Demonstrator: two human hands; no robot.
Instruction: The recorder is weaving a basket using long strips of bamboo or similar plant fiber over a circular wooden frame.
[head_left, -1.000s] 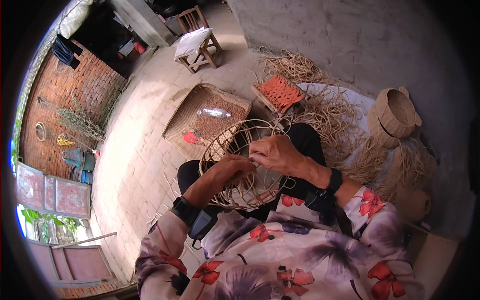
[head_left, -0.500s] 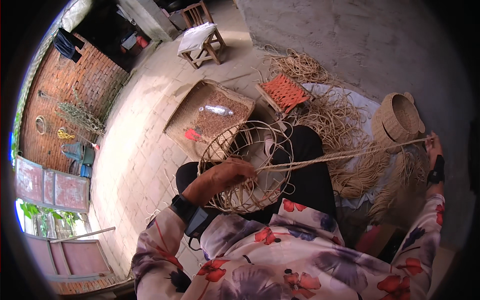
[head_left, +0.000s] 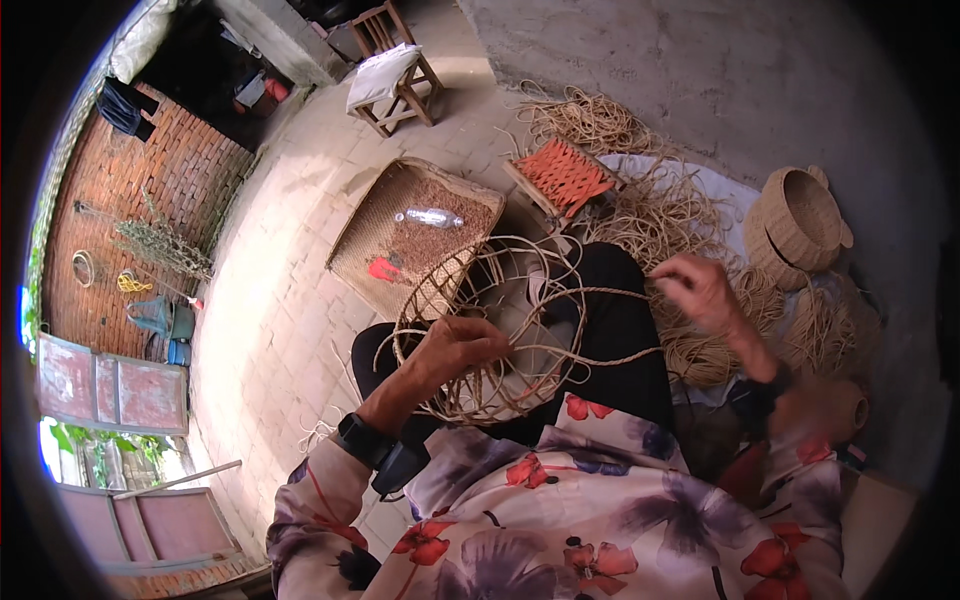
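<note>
On my lap rests an unfinished round basket (head_left: 412,308) of thin, open strands. My left hand (head_left: 455,350) is closed at its near side, pinching a twisted straw cord (head_left: 612,359) that comes out past the fingertips. The slack cord curves over my right knee in loose loops. Beyond that knee my right hand (head_left: 705,295) hovers over the cord heap, fingers bent and smeared by motion. One cord loop ends close to its fingertips; whether they hold it I cannot tell.
Piles of straw cord (head_left: 668,215) lie on a white sheet (head_left: 740,212) to the right, with a finished woven basket (head_left: 790,225). Ahead are a woven tray (head_left: 365,230) bearing a plastic bottle (head_left: 432,217), an orange-strapped stool (head_left: 562,178) and a wooden chair (head_left: 385,85).
My right hand has come in from the far right toward my knee. The cord, stretched straight before, now hangs slack in loops. My left hand stays at the basket.
</note>
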